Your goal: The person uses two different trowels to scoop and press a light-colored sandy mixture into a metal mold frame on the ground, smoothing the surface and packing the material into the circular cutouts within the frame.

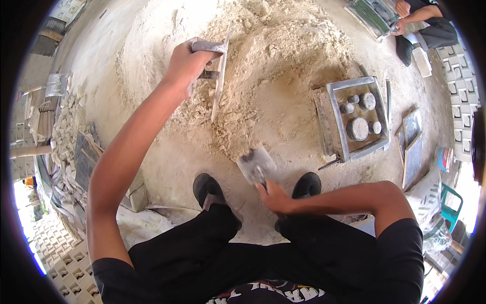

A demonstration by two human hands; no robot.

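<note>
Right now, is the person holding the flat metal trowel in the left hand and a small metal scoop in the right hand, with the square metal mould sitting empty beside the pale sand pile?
Not quite. In the head view the square metal mould is not empty: round grey cylinders stand inside it. The rest is right: left hand holds the flat metal trowel, right hand the small metal scoop, beside the pale sand pile.

two hands (185,63) (273,196), two trowels (220,71) (256,166), one metal mould (358,117), two black shoes (207,190) (306,185).

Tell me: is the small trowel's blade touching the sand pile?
Touching. The head view shows the small trowel, held in the right hand, with its blade's far edge resting against the sand pile; no gap visible.
</note>
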